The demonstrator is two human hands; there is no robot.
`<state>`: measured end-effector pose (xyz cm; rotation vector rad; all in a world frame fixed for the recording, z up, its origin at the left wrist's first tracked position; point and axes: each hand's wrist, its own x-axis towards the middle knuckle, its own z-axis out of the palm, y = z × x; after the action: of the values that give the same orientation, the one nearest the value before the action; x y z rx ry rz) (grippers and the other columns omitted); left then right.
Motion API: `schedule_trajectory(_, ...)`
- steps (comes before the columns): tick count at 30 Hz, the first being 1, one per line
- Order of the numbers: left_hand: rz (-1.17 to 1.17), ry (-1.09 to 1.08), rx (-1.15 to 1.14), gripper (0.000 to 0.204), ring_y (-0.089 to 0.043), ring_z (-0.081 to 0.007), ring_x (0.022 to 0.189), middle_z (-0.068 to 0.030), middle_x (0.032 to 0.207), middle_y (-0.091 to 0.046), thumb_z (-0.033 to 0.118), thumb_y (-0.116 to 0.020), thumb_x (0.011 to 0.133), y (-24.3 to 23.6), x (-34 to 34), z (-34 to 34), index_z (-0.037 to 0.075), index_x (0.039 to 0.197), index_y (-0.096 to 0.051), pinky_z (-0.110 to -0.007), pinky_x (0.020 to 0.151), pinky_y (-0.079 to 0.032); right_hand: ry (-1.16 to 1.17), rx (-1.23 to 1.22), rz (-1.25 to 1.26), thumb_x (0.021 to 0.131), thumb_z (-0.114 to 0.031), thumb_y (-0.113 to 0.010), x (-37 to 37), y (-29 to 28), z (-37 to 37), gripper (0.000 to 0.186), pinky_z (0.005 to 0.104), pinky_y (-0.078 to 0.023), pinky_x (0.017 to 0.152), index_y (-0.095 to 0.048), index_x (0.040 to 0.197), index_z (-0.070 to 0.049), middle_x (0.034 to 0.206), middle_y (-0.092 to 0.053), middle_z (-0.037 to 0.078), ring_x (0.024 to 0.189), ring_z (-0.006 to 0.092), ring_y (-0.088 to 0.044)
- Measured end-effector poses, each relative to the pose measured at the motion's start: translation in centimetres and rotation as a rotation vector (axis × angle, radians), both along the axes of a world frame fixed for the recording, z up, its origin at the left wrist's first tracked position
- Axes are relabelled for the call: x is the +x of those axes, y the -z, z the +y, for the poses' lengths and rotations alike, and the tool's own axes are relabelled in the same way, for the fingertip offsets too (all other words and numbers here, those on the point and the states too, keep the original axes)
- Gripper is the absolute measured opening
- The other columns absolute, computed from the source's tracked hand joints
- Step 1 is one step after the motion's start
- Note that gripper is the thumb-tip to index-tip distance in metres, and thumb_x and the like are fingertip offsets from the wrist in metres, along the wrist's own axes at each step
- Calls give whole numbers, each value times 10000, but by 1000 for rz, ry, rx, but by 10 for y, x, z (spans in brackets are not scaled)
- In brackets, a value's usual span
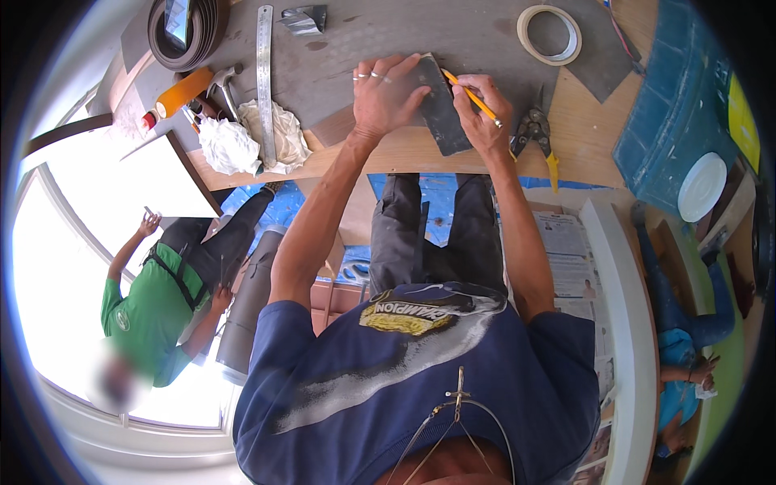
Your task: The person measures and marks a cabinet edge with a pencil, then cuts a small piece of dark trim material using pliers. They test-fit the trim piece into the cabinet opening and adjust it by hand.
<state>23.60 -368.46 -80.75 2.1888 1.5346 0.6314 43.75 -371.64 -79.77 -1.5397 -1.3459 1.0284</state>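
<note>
Right fingers (482,83) grip a pencil (485,111), left fingers (394,69) spread over a dark strip (444,117), snips (533,128) nearby, tape (558,60) beyond.

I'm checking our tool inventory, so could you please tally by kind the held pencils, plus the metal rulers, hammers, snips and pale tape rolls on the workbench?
Pencil, in the right hand: 1
Metal ruler: 1
Hammer: 1
Snips: 1
Pale tape roll: 1
Total: 5
</note>
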Motion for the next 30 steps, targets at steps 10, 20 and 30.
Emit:
schedule_trajectory(10, 9, 5, 22, 588, -549, -286, 1011, -54, 1155, -643, 346, -840, 784, 0, 0, 0, 164, 1312, -656, -420, 920, -425, -47, 14, 6, 939, -52, -702, 1, -5, 3, 131, 310, -555, 680, -625, 1042, -27, 936, -727, 112, 767, 193, -708)
schedule_trajectory(20, -39, -33, -26, 572, -527, -284, 1057, 11, 1179, -633, 369, -836, 750, 6, 0, -3, 207, 1279, -692, -457, 961, -430, -134, 65, -160, 894, 6, -696, 21, -19, -37, 141, 351, -564, 691, -596, 987, -26, 921, -716, 140, 801, 289, -721)
schedule_trajectory(30, -12, 16, 30, 554, -536, -301, 999, -83, 1155, -639, 350, -819, 811, 1, 0, 0, 136, 1296, -658, -429, 918, -425, -55, 104, -87, 916, -42, -715, 7, -15, 5, 144, 349, -566, 759, -617, 1022, -34, 981, -733, 136, 877, 285, -729)
